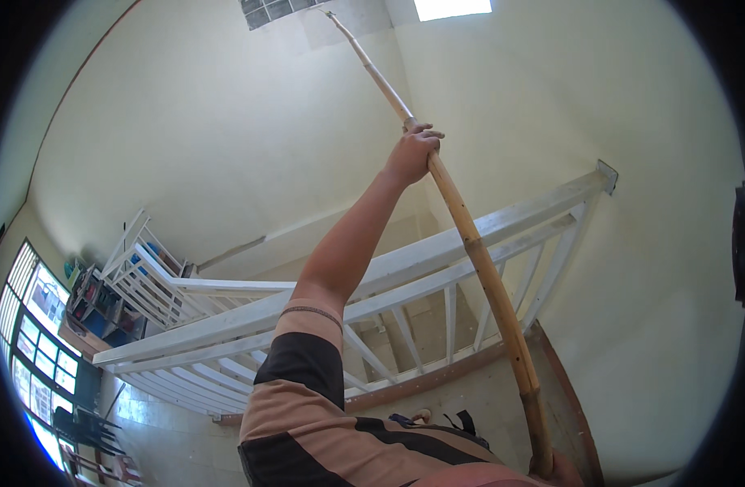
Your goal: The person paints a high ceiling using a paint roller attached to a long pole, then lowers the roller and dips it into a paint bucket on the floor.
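In the head view, holding a long bamboo pole (pixel 488 280) on a slant, from the lower right of the frame up to the top, just left of centre. Gripping it at upper centre with the left hand (pixel 419 154), curling the fingers round the shaft, with fingertips showing on the far side. Reaching up through the middle of the frame with the left forearm (pixel 368 223), and wearing a tan-and-black shirt (pixel 307 398) at the lower centre. Meeting the lower end of the pole with the right hand (pixel 566 469) at the bottom edge, right of centre; showing only part of that hand, so cannot tell the state of its fingers. Pointing the tip near a grey grille (pixel 277 10) at the top; cannot tell about contact there. Crossing in front of a white railing (pixel 413 260) with the pole, right of centre. Facing pale walls (pixel 210 122) across the upper frame, a bright window (pixel 452 8) at the top, and gridded windows (pixel 44 357) at the far left.
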